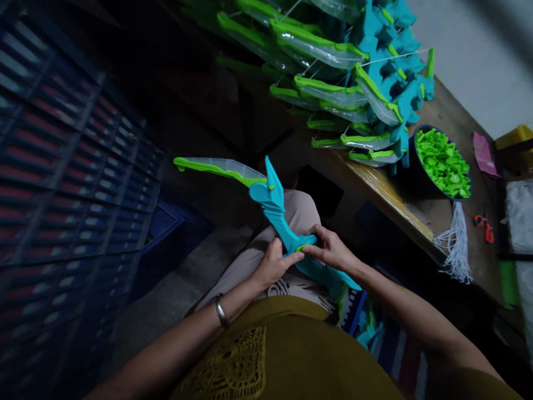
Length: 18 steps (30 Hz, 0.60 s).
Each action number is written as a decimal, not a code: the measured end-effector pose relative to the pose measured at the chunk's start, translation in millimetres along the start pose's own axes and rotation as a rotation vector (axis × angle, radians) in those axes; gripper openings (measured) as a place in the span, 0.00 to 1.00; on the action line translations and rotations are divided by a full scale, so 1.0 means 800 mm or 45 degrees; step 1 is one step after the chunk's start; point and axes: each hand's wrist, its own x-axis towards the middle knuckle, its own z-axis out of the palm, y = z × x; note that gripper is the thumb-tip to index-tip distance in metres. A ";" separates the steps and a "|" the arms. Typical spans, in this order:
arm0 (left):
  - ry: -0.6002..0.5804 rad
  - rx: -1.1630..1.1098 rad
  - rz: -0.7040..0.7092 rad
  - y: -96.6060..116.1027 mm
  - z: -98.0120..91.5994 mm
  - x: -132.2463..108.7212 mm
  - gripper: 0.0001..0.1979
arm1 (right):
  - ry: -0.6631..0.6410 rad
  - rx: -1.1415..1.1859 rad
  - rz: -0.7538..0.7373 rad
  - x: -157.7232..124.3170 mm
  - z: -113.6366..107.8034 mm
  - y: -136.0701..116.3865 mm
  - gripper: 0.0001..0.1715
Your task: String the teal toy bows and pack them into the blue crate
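Observation:
A teal toy bow (272,205) with a lime-green and clear plastic limb (220,169) lies across my lap, the limb reaching out to the left. My left hand (272,264) is closed around its middle. From the other side my right hand (331,250) grips the short teal stub of the handle. Both thumbs press at a small lime-green piece (300,248) set in the teal body. The lower end of the bow runs down toward my waist, partly hidden by my hands and arm.
Many similar bows (333,94) are stacked on the table (416,214) at upper right. A dark bowl (420,178) of lime-green pieces, white strings (456,244) and orange-handled scissors (485,229) are on it too. Dark blue crates (75,183) stand at left; more toy parts (368,328) lie beside my right side.

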 end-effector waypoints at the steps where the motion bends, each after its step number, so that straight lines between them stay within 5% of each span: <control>1: -0.050 -0.070 -0.001 0.000 -0.002 0.001 0.23 | -0.011 0.072 0.025 0.000 0.001 0.000 0.31; 5: -0.189 -0.367 -0.063 0.005 -0.003 0.000 0.28 | -0.109 0.382 0.102 -0.003 -0.002 0.001 0.41; 9: -0.170 -0.507 -0.119 0.013 0.001 -0.001 0.32 | -0.128 0.307 0.006 -0.015 -0.026 0.004 0.38; 15: 0.158 -0.708 -0.321 0.040 -0.019 0.010 0.35 | 0.125 0.118 0.010 -0.051 -0.080 0.015 0.28; 18: 0.363 -0.747 -0.360 0.074 -0.037 0.023 0.25 | 0.310 0.221 0.033 -0.073 -0.096 0.020 0.28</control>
